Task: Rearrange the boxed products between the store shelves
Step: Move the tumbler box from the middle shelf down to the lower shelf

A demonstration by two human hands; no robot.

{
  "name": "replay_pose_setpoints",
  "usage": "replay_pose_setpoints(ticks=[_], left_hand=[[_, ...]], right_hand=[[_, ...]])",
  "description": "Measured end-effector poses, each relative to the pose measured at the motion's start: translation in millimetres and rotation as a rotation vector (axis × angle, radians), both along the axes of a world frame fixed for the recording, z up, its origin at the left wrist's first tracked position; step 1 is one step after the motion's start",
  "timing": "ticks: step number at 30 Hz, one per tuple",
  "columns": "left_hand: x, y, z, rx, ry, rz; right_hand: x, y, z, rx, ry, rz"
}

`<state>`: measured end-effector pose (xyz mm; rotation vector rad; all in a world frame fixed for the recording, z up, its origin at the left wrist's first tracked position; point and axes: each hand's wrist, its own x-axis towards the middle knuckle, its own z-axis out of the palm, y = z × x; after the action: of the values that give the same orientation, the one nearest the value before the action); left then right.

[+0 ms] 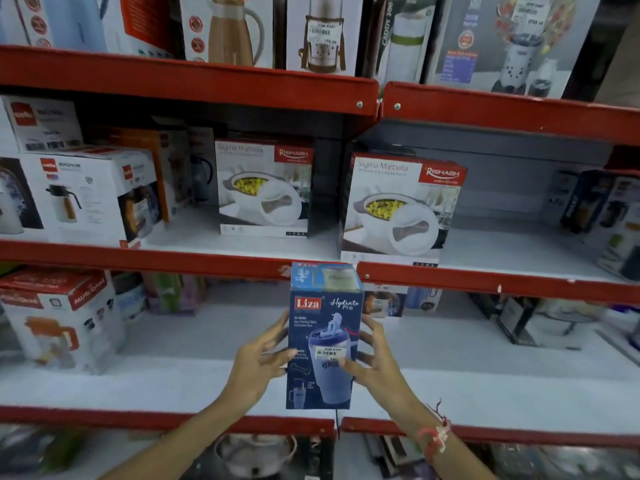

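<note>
I see the blue Liza box [323, 336] upright at frame centre, before the red shelf edge [173, 256], my left hand [258, 363] gripping its 9 o'clock side, fingers spread, my right hand [375, 363] clasping its 3 o'clock side, thumb on the front, two casserole boxes [398, 206] at 12 o'clock above.

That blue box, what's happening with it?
A person is holding the blue Liza box upright with both hands, the left hand on one side and the right hand on the other. It is up in front of the red store shelves. Two white casserole boxes stand on the shelf above it.
</note>
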<state>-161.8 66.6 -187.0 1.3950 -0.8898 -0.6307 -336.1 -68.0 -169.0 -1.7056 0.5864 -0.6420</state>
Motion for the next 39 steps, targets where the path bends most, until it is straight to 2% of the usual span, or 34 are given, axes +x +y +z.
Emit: replay_pose_setpoints(ticks=[3,14,21,26,30,35,39], left_hand=[[-3.2,-5.8,-20.3,0.055,0.006,0.014],[0.3,-40.6,-72.2,0.051,0.015,0.101],[9.1,-51.7,-89.9,0.188,-0.012,0.198],[12.3,-49.4,-98.5,0.256,-0.021,0.192],[17.4,-40.9,-77.0,0.245,-0.079,0.199],[26.5,-26.8,-21.0,0.165,-0.216,0.218],[24.7,-37.8,41.5,0.012,-0.305,0.241]], right_hand=[[0.8,-6.8,-27.7,0.044,0.044,-0.020],[26.4,-38.8,-94.6,0.099,0.063,-0.094],[45.7,-46.1,-110.9,0.136,0.117,-0.107],[43.5,-51.2,-117.6,0.125,0.203,-0.087],[31.7,-61.9,-95.9,0.047,0.205,-0.079],[6.8,-74.3,-33.1,-0.099,0.216,-0.067],[-4.3,-83.2,31.4,-0.258,0.090,-0.146]])
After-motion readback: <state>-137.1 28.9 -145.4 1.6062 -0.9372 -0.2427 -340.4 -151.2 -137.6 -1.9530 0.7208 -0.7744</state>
